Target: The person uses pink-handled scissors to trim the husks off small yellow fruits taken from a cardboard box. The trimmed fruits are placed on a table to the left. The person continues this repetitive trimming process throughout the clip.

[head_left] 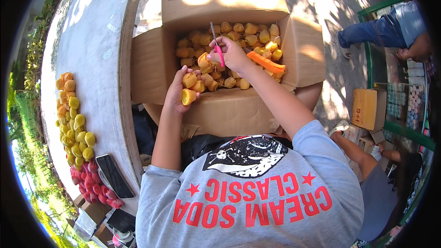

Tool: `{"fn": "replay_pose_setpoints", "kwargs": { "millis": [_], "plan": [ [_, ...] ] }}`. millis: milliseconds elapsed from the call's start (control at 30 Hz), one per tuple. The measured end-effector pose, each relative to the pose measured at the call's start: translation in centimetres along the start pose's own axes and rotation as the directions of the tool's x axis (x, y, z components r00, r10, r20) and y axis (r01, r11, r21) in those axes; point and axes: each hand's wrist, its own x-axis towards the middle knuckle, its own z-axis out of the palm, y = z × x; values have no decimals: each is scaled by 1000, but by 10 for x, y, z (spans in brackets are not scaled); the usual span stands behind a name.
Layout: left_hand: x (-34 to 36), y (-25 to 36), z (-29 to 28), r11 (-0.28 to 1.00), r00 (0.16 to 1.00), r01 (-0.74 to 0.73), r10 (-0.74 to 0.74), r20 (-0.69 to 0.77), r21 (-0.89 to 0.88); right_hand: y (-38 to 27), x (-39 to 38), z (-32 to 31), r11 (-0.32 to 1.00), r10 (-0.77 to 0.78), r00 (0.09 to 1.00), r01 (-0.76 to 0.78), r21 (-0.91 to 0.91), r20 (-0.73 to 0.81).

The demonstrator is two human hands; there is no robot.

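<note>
The left hand (178, 91) cups yellow-orange pieces (189, 80) over a cardboard box (225, 112); the right hand (234, 56) pinches a pink-handled tool (219, 55).

The right hand (232, 56) hides part of a pink-handled tool (219, 57). Yellow pieces (189, 81) cover the left hand's (176, 91) palm. At two o'clock, the dark rim crops a person in jeans (374, 32); at three, stacked goods (406, 94) are too small to identify. At six, the lower edge cuts the gray shirt (250, 187).
</note>
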Motion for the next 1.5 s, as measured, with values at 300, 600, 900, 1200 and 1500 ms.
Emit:
{"fn": "replay_pose_setpoints", "kwargs": {
  "millis": [300, 600, 900, 1200, 1500],
  "plan": [
    [8, -22, 48, 970, 958, 63, -125, 259, 236, -51, -64, -28, 982, -17, 971, -29, 187, 239],
    [16, -36, 43, 987, 976, -110, 85, 200, 118, -39, -130, -16, 954, 177, 969, -212, 214, 172],
    [20, -50, 44, 943, 945, -226, 151, 292, 245, -28, -122, 2, 929, 328, 943, -333, 162, 61],
    [20, -54, 40, 951, 911, -261, 186, 367, 165, -19, -120, 10, 838, 313, 948, -303, 453, 55],
    [26, -56, 33, 961, 926, -228, 165, 339, 154, -8, -112, 24, 604, 297, 953, -234, 762, 57]
  ]
}}
